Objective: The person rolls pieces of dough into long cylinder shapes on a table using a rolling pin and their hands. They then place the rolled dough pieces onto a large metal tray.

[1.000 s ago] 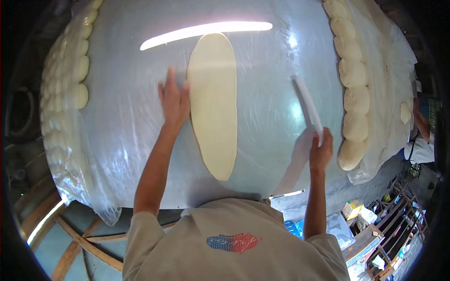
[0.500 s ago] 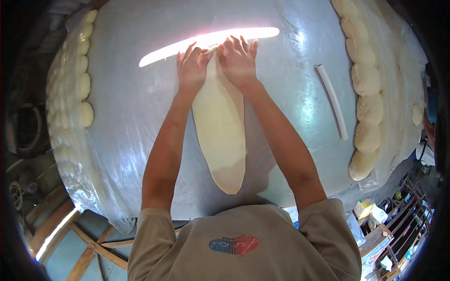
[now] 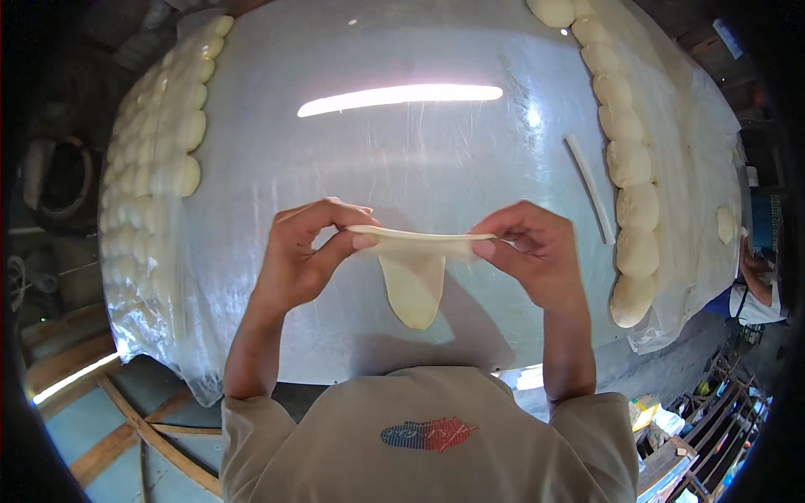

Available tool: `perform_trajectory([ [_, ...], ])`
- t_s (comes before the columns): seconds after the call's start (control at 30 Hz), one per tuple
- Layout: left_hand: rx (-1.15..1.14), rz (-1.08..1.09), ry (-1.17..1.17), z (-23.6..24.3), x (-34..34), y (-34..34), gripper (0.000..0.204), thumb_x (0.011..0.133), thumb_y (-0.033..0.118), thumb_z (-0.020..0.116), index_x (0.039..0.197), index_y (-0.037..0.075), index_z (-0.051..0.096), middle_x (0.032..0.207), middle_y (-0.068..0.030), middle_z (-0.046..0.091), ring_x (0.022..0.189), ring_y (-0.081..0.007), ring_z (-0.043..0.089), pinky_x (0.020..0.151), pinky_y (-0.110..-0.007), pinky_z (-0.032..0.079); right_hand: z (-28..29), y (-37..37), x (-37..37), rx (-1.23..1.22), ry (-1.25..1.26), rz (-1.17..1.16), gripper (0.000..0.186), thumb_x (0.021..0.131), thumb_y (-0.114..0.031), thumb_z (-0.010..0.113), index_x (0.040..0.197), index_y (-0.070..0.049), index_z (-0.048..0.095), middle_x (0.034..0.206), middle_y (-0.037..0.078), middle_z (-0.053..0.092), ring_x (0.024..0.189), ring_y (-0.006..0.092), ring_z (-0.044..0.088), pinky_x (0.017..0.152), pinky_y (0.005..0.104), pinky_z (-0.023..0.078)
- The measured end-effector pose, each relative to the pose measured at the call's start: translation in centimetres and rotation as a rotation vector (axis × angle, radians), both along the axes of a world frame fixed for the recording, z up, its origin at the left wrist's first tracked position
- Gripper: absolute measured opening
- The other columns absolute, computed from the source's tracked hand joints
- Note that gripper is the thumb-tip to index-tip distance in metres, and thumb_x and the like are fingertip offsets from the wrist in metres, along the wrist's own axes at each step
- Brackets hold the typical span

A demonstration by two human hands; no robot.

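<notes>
Metal bench down below, and the left hand and right hand are held apart over it, elbows bent. Dough balls line the left side, a row of dough lumps the right, with a white rod just beside it. Both grips are pinched thumb-to-fingers on the pale dough sheet, one at each corner of its top edge, the rest drooping between them.

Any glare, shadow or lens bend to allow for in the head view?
Head view: a bright streak of glare on the table beyond the dough, a shadow right of the dough's lower end, and table edges visibly curved.
</notes>
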State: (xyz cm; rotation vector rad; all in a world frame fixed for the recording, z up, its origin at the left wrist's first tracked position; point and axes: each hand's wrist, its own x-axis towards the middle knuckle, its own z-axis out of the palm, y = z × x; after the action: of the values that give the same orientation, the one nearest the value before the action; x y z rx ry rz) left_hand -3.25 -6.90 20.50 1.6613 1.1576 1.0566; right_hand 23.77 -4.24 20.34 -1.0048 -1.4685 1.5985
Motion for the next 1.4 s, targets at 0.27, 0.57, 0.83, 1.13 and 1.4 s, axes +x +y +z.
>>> perform_trajectory([
  [0.27, 0.047, 0.067, -0.223, 10.1, 0.2, -2.8, 0.012, 0.087, 0.007, 0.066, 0.095, -0.002, 0.064, 0.087, -0.008, 0.067, 0.082, -0.0118, 0.062, 0.078, -0.026, 0.049, 10.2, -1.7, -1.3, 0.304, 0.12, -0.068, 0.015, 0.082, -0.003, 0.071, 0.095, 0.001, 0.066, 0.087, 0.005, 0.068, 0.08, 0.0099, 0.063, 0.073, 0.0237, 0.051],
  [0.57, 0.303, 0.287, -0.027, 10.4, -0.2, 5.8, 0.02, 0.088, 0.014, 0.066, 0.099, -0.002, 0.063, 0.077, -0.004, 0.067, 0.07, -0.0073, 0.057, 0.064, -0.024, 0.045, 11.9, 7.5, -2.6, 0.55, -0.074, -0.207, 0.024, 0.084, -0.017, 0.07, 0.098, 0.001, 0.064, 0.08, 0.004, 0.067, 0.073, 0.0084, 0.059, 0.067, 0.0231, 0.046],
  [0.83, 0.33, 0.234, 0.368, -0.9, 0.9, 2.5, 0.02, 0.087, 0.018, 0.064, 0.103, 0.006, 0.067, 0.083, -0.0173, 0.066, 0.073, -0.0327, 0.062, 0.068, -0.038, 0.048, -2.2, 3.8, -0.7, 0.487, -0.182, -0.253, 0.011, 0.087, -0.008, 0.066, 0.096, -0.002, 0.066, 0.085, 0.001, 0.067, 0.082, 0.0091, 0.06, 0.078, 0.0256, 0.048],
  [1.13, 0.205, 0.207, 0.843, -20.0, 4.9, -13.8, 0.029, 0.087, 0.019, 0.059, 0.115, 0.012, 0.063, 0.124, -0.0056, 0.06, 0.121, -0.0201, 0.051, 0.108, -0.063, 0.019, -19.5, -13.4, -1.6, 0.889, -1.011, -0.084, 0.035, 0.083, -0.012, 0.054, 0.117, -0.003, 0.059, 0.122, 0.013, 0.059, 0.119, 0.0274, 0.053, 0.106, 0.0546, 0.031],
  [1.4, 0.236, 0.17, 1.045, -18.9, 6.2, -17.3, 0.047, 0.088, 0.022, 0.055, 0.13, 0.003, 0.051, 0.137, -0.0101, 0.048, 0.13, -0.0229, 0.043, 0.106, -0.071, 0.008, -18.3, -17.7, -3.2, 0.858, -1.276, -0.138, 0.042, 0.082, -0.014, 0.053, 0.119, 0.005, 0.056, 0.127, 0.021, 0.054, 0.122, 0.0313, 0.05, 0.111, 0.0555, 0.023],
])
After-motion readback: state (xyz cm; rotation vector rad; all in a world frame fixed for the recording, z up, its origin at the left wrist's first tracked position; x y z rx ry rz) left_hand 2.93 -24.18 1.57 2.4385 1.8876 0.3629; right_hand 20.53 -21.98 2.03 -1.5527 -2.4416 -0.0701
